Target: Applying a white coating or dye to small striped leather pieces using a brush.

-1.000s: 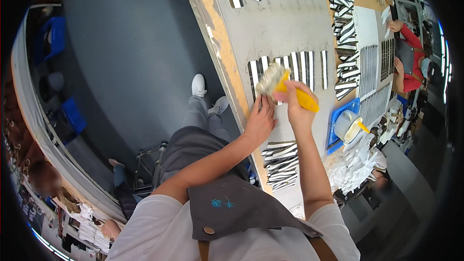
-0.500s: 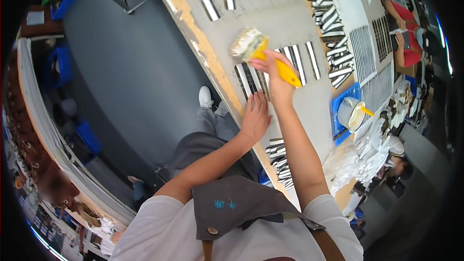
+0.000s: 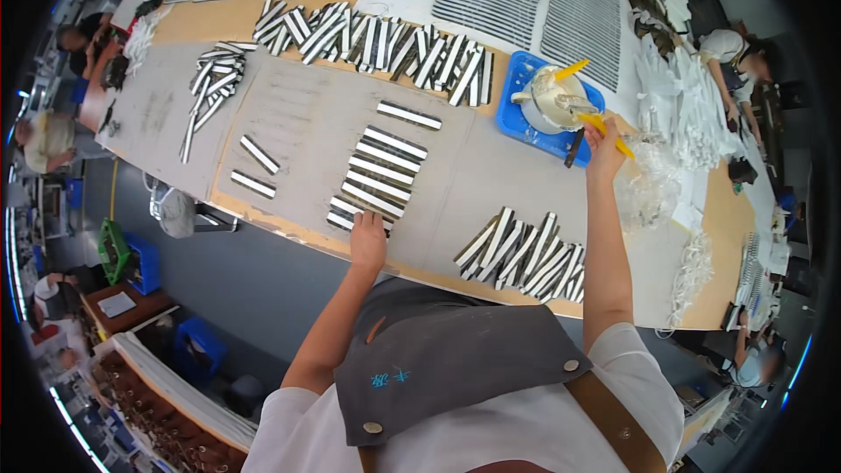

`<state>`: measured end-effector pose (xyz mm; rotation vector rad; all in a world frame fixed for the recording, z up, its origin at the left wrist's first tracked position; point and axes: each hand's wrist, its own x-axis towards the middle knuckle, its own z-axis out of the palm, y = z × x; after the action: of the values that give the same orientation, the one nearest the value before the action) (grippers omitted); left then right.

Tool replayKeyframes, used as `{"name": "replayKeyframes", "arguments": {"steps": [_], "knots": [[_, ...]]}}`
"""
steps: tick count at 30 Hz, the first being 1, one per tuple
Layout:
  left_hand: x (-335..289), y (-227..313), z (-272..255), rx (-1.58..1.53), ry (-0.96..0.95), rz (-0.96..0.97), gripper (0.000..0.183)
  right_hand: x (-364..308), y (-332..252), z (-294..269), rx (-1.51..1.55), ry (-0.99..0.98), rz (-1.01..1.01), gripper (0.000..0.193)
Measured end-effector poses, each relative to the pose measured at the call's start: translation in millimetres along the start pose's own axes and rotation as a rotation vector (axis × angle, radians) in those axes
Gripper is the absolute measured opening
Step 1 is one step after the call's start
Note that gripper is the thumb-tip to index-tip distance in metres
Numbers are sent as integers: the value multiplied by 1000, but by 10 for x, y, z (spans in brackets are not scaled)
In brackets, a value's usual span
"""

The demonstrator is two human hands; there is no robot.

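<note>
My right hand point(image 3: 603, 147) is closed round the yellow handle of a paste-smeared brush point(image 3: 620, 139). The brush's head is at the rim of a white pot point(image 3: 545, 112) of cream-coloured paste, which stands in a blue tray point(image 3: 512, 125). A second yellow handle point(image 3: 571, 70) sticks out of the pot. My left hand point(image 3: 368, 236) rests at the near end of a row of black-and-white strips point(image 3: 378, 182), its fingertips laid on the nearest strips point(image 3: 344, 210). Those fingers look stretched out and hold nothing up.
Loose strips lie heaped along the far side point(image 3: 377, 44), at the left point(image 3: 215, 83) and near the front edge point(image 3: 526, 254). Flat ribbed sheets point(image 3: 486, 4) lie farther back. Crumpled clear plastic point(image 3: 648, 180) sits right of the tray. Other people work around the room.
My right hand has carried the brush from above the strips over to the pot on the right. My left hand stays at the strips. The view has turned toward the table.
</note>
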<state>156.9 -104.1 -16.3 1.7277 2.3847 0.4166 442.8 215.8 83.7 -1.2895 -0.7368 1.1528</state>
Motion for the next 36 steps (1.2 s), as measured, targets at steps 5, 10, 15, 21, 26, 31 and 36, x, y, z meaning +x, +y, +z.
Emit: {"name": "replayKeyframes", "arguments": {"steps": [5,10,15,21,26,31,36], "knots": [[172,-32,-278,-46,31,64,18,322,338,-30,85,-55,103,33],[276,-524,-499,-222,50,-20,25,170,402,-14,122,-82,115,35],[439,-960,-611,-324,-73,107,28,61,478,84,-35,-95,190,32],[634,-1100,-593,-377,-127,211,41,-1419,1266,427,-485,-323,27,30],[827,-1080,-493,-322,-273,210,38,-2825,1524,1149,-1255,-553,-326,40],[823,-1099,-477,-299,-378,230,33,-2947,1588,1195,-1184,-509,-256,34],[784,-1090,-541,-426,-364,224,44,-2916,1606,998,-1154,-684,-33,25]]}}
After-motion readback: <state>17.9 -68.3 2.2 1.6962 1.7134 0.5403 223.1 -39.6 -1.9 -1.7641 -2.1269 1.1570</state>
